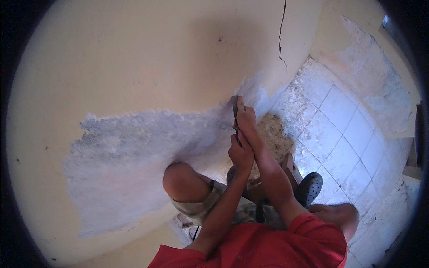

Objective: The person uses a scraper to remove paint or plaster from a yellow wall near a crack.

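Observation:
Both my hands grip one narrow, dark hand tool [234, 109], apparently a scraper, seen nearly edge-on. My left hand [241, 155] is closed around its handle at the lower end. Further up, my right hand [245, 117] holds it near the blade, with a finger stretched along it. The tool's far end is at the painted wall [134, 60], by the upper edge of a bare grey patch [140, 144] where the cream paint is gone. Whether the blade touches the surface cannot be told.
A crack [280, 48] runs down the wall. Beige debris [276, 134] lies at its foot, with more flakes across the pale floor tiles [338, 117]. Wooden pieces [291, 169] stand between my legs, near a dark perforated clog [310, 187]. The right wall has another peeled patch [375, 73].

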Demonstrator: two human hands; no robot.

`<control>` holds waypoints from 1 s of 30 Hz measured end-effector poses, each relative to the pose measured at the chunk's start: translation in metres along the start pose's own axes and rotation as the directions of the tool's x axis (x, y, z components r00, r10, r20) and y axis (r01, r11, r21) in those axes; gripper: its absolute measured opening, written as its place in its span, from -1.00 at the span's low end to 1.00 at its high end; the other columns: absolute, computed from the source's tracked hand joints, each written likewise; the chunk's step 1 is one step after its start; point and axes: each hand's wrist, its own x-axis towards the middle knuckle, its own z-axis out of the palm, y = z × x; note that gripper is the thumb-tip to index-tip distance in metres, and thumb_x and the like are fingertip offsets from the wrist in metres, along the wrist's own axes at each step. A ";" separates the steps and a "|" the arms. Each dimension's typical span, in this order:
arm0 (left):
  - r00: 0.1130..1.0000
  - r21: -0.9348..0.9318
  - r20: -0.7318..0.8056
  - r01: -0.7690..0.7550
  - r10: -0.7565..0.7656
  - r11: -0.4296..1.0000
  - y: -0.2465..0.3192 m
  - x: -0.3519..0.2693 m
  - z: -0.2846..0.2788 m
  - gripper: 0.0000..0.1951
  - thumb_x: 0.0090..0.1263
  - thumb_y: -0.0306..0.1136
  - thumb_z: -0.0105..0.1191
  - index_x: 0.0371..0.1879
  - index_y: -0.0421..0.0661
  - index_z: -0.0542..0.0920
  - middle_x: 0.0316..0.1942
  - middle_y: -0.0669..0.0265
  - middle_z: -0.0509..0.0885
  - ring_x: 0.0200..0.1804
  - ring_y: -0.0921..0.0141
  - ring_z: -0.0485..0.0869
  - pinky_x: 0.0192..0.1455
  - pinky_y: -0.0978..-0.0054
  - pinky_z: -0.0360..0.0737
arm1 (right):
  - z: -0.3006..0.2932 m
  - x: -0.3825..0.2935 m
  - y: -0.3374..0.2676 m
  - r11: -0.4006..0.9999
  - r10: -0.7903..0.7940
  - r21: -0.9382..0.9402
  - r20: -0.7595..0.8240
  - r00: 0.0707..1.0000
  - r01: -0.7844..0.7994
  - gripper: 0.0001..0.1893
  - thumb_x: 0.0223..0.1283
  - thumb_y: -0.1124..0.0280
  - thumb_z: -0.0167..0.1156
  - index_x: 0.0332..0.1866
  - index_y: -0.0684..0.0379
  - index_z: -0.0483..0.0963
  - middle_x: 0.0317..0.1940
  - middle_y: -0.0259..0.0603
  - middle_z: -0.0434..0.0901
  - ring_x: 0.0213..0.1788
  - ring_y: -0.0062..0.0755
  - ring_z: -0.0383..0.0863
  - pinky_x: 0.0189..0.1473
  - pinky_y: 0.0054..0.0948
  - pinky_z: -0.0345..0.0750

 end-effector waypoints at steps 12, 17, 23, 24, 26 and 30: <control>0.973 0.031 0.193 -0.136 0.127 0.990 0.049 0.049 0.005 -0.56 0.44 0.00 -0.27 -0.29 -0.20 0.47 -0.37 -0.17 0.59 -0.23 -0.17 0.54 -0.21 -0.03 0.43 | -0.026 0.023 -0.061 0.986 -0.120 0.095 -0.187 0.975 0.139 -0.21 0.28 -0.23 -0.25 -0.79 0.33 0.35 -0.88 -0.13 0.35 -0.81 -0.28 0.46 -0.66 -0.32 0.45; 0.960 0.034 0.250 -0.142 0.129 0.989 0.062 0.046 0.006 -0.58 0.43 -0.02 -0.26 -0.27 -0.19 0.46 -0.37 -0.16 0.60 -0.22 -0.16 0.55 -0.17 -0.03 0.44 | -0.037 0.029 -0.070 0.985 -0.129 0.086 -0.197 0.972 0.149 -0.22 0.27 -0.22 -0.24 -0.78 0.33 0.36 -0.87 -0.14 0.35 -0.80 -0.26 0.46 -0.64 -0.31 0.45; 0.986 -0.030 0.153 -0.061 0.065 0.998 0.022 0.012 0.006 -0.53 0.44 0.00 -0.29 -0.33 -0.22 0.46 -0.36 -0.17 0.58 -0.23 -0.19 0.52 -0.23 -0.02 0.40 | -0.021 0.005 -0.023 0.992 -0.116 0.043 -0.080 0.990 0.120 -0.22 0.24 -0.25 -0.20 -0.76 0.34 0.37 -0.86 -0.12 0.36 -0.80 -0.28 0.46 -0.64 -0.31 0.45; 0.991 -0.017 0.131 -0.021 0.023 1.000 0.017 0.004 0.006 -0.56 0.43 0.00 -0.27 -0.32 -0.19 0.47 -0.40 -0.16 0.59 -0.26 -0.18 0.53 -0.25 -0.02 0.42 | -0.019 0.010 -0.003 0.989 -0.147 -0.025 -0.123 0.981 0.145 -0.22 0.23 -0.25 -0.19 -0.75 0.36 0.37 -0.85 -0.11 0.36 -0.80 -0.27 0.46 -0.64 -0.30 0.45; 0.995 0.011 0.095 0.024 -0.025 1.000 0.001 0.003 0.000 -0.59 0.42 -0.01 -0.25 -0.32 -0.16 0.47 -0.44 -0.15 0.60 -0.28 -0.16 0.55 -0.27 -0.01 0.44 | -0.006 0.004 0.006 0.983 -0.172 -0.084 -0.148 0.974 0.161 -0.22 0.23 -0.25 -0.18 -0.74 0.37 0.38 -0.85 -0.11 0.37 -0.80 -0.26 0.46 -0.65 -0.30 0.44; 0.997 0.026 0.078 0.004 -0.006 1.000 -0.010 0.004 -0.007 -0.55 0.43 0.00 -0.26 -0.32 -0.19 0.49 -0.46 -0.16 0.58 -0.31 -0.19 0.53 -0.28 -0.02 0.42 | 0.006 0.004 0.013 0.994 0.032 -0.106 -0.076 0.997 -0.040 -0.32 0.29 -0.10 -0.15 -0.53 0.42 0.54 -0.69 0.13 0.51 -0.49 -0.06 0.63 -0.35 -0.14 0.53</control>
